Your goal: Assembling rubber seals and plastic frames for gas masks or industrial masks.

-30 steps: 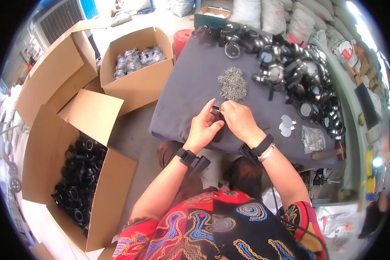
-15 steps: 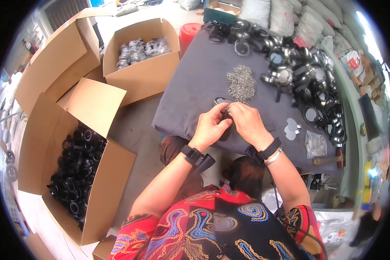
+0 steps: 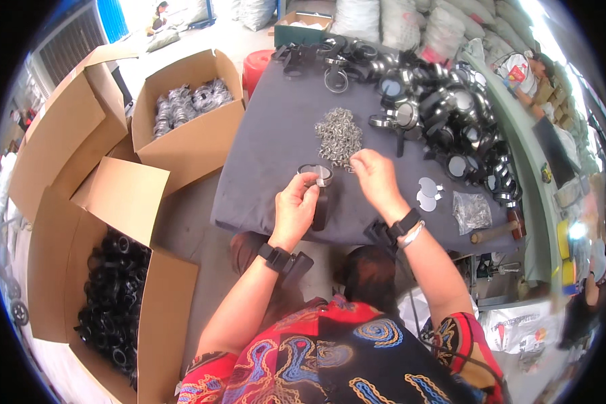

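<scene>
My left hand [image 3: 295,207] is closed on a part with a round, metal-rimmed head [image 3: 316,173] and a black handle [image 3: 322,210], near the table's front edge. Thumb and forefinger meet at the head. My right hand [image 3: 378,180] has its fingertips pinched together at the near right edge of a heap of small silvery metal pieces [image 3: 337,135]; whether a piece is between them is too small to tell. To the right of that hand, thin pale discs [image 3: 427,194] lie on the grey cloth.
Many similar black and metal parts [image 3: 444,101] crowd the cloth-covered table's [image 3: 256,161] far and right sides. A clear bag [image 3: 472,213] and a wooden-handled tool [image 3: 491,234] lie front right. Left are cartons of black parts [image 3: 114,296] and wrapped metal parts [image 3: 188,108].
My hands have parted: the right has moved off the round-headed part to the heap, while the left keeps hold of it. The whole view has shifted, putting the table further left.
</scene>
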`<control>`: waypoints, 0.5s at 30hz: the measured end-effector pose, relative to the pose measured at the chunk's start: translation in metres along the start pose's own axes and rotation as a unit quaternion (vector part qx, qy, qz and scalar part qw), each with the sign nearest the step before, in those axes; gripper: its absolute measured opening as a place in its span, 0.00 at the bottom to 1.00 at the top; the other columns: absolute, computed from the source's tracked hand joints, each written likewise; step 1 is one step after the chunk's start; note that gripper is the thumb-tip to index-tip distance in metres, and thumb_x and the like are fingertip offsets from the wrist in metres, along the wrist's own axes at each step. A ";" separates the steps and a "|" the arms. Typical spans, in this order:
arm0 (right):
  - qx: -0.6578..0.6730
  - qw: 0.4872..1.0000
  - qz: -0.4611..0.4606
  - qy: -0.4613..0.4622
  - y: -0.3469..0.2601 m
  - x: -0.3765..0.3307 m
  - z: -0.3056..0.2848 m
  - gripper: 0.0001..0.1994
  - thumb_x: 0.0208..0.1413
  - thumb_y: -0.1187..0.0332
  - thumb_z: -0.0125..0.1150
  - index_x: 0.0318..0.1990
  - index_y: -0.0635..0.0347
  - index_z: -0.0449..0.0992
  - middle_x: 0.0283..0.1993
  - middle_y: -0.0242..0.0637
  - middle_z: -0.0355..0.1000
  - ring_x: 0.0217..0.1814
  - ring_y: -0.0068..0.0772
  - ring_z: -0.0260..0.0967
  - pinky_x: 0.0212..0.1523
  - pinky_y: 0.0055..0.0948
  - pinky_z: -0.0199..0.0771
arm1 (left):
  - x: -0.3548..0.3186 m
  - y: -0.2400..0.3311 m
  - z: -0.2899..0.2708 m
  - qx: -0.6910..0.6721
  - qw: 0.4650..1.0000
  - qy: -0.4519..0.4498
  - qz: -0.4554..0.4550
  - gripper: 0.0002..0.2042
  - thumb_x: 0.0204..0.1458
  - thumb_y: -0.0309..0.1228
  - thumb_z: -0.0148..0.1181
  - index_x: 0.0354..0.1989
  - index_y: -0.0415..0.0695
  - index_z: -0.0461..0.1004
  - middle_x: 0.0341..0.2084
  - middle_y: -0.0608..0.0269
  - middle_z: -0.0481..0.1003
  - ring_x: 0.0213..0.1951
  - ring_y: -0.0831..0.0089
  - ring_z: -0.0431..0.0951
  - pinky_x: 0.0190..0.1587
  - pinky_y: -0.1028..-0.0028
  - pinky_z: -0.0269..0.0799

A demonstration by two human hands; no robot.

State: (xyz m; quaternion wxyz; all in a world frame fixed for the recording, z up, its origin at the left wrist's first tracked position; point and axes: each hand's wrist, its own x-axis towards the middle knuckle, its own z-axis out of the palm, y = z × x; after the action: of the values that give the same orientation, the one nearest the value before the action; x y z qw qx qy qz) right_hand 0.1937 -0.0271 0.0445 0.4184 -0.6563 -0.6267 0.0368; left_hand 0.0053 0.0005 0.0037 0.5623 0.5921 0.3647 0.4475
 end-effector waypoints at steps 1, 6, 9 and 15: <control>-0.046 0.998 0.037 -0.017 0.012 0.006 -0.002 0.06 0.55 0.70 0.58 0.36 0.63 0.76 0.34 0.48 0.75 0.37 0.51 0.74 0.38 0.40 0.72 | 0.001 -0.001 0.000 -0.010 1.000 0.003 0.019 0.09 0.55 0.25 0.55 0.44 0.42 0.74 0.15 0.71 0.71 0.18 0.88 0.67 0.22 0.79 0.65; -0.148 0.978 0.111 -0.099 0.034 0.016 0.009 0.08 0.52 0.67 0.60 0.35 0.61 0.77 0.33 0.48 0.76 0.39 0.51 0.74 0.42 0.43 0.72 | 0.000 -0.003 0.001 0.015 1.000 0.001 0.026 0.08 0.57 0.25 0.53 0.44 0.42 0.74 0.15 0.74 0.67 0.16 0.88 0.64 0.18 0.81 0.63; -0.140 0.977 0.123 -0.101 0.030 0.019 0.013 0.08 0.51 0.67 0.61 0.35 0.61 0.78 0.33 0.47 0.76 0.40 0.51 0.74 0.42 0.42 0.72 | -0.001 -0.003 0.000 0.005 0.999 -0.009 0.030 0.08 0.59 0.25 0.51 0.44 0.42 0.73 0.16 0.77 0.65 0.15 0.89 0.63 0.16 0.82 0.61; -0.105 0.984 0.113 -0.090 0.055 0.021 0.017 0.08 0.50 0.67 0.62 0.34 0.62 0.77 0.32 0.46 0.76 0.39 0.49 0.74 0.41 0.42 0.72 | 0.001 -0.008 0.001 -0.010 0.999 -0.009 0.036 0.08 0.59 0.25 0.51 0.45 0.42 0.73 0.17 0.77 0.66 0.15 0.89 0.63 0.16 0.83 0.61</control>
State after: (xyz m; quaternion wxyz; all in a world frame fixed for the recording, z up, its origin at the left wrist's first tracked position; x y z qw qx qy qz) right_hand 0.2318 0.0065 0.0106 0.2826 -0.7570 -0.5841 0.0768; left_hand 0.0071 0.0015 -0.0038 0.5550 0.6035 0.3332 0.4656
